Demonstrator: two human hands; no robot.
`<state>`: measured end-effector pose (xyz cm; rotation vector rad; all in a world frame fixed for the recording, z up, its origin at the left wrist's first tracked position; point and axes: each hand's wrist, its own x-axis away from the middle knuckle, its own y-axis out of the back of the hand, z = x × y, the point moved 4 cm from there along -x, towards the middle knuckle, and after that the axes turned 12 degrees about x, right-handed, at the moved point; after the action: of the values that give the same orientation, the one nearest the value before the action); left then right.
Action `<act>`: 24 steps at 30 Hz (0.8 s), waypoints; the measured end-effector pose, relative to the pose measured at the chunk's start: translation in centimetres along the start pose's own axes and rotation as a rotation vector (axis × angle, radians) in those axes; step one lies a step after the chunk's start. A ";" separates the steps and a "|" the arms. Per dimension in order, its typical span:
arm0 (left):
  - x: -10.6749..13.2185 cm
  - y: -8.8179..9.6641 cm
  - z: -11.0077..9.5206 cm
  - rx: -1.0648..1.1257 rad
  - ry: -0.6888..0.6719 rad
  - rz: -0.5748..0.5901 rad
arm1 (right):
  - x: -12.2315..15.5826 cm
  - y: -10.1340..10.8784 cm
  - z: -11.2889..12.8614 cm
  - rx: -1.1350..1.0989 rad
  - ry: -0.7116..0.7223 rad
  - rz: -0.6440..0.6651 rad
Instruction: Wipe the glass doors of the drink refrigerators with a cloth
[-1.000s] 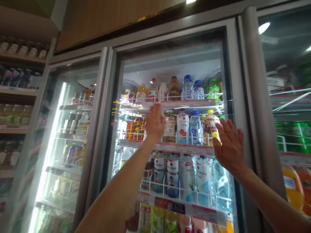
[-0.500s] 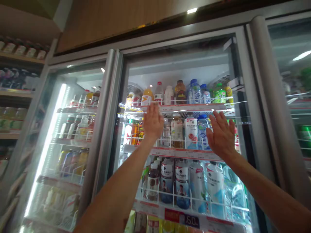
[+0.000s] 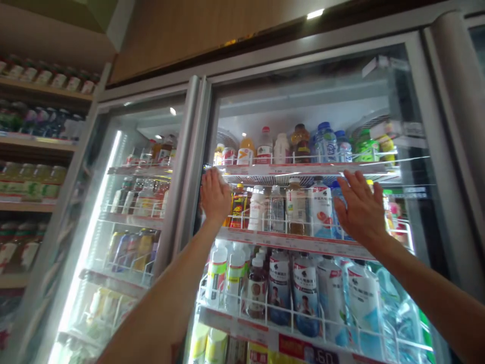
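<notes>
My left hand (image 3: pixel 215 198) is raised with its fingers stretched out, its palm toward the glass door (image 3: pixel 257 96) of the middle fridge, near the door's left edge. A small pale patch shows by its fingertips; I cannot make out what it is. Farther right, my right hand (image 3: pixel 361 210) is also flat, fingers somewhat spread, at or just before the same glass. Whether the palms touch the pane is hidden. Behind the glass stand an orange juice bottle (image 3: pixel 246 150), a blue-capped bottle (image 3: pixel 326 142) and a large white-labelled bottle (image 3: pixel 320 208).
To the left is another glass-door fridge (image 3: pixel 132 202) with bottles and cans, past a metal door frame (image 3: pixel 189 167). Shelves of jars (image 3: pixel 28 179) line the far left. A rounded metal post (image 3: pixel 454 101) stands at the right. Lower wire racks hold several large bottles (image 3: pixel 306 293).
My left hand has moved left across the door toward its edge. My right hand stays flat and sits slightly farther right in view. The view has shifted left.
</notes>
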<state>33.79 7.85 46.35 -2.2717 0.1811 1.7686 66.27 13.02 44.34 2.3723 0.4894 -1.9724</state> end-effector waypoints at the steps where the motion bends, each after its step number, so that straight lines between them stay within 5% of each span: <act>1: 0.0 0.6 1.3 -0.003 0.048 -0.048 | 0.1 0.0 -0.2 0.006 -0.008 -0.006; 4: 1.2 0.0 0.3 0.001 0.025 -0.065 | -0.4 0.1 0.6 0.018 -0.004 -0.006; 8: 3.0 -3.8 -7.4 0.044 -0.407 0.202 | -2.0 0.1 3.2 -0.017 0.033 -0.012; 10: 2.3 -4.6 -9.1 0.053 -0.517 0.292 | -2.4 0.1 3.3 -0.010 0.039 -0.013; 12: -0.3 -4.0 -8.1 0.050 -0.402 0.246 | -2.5 0.2 1.8 0.020 0.031 -0.008; 15: -5.0 -2.4 -4.7 0.065 -0.031 0.001 | -1.9 0.5 -1.9 0.081 -0.008 0.000; 17: -6.2 -2.8 -5.0 0.087 0.085 -0.102 | -1.6 0.8 -3.9 0.115 -0.036 -0.008; 19: -5.5 -4.8 -9.1 0.120 -0.029 -0.044 | -1.6 1.1 -4.8 0.131 -0.042 -0.024; 22: -1.6 -9.1 -18.6 0.173 -0.500 0.213 | -2.1 1.2 -4.5 0.126 -0.010 -0.054; 24: 0.2 -10.8 -22.5 0.167 -0.694 0.292 | -2.3 1.1 -4.3 0.124 0.012 -0.065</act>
<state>57.64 12.05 52.59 -1.4589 0.5132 2.4619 70.27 12.35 47.19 2.4723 0.4636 -2.0751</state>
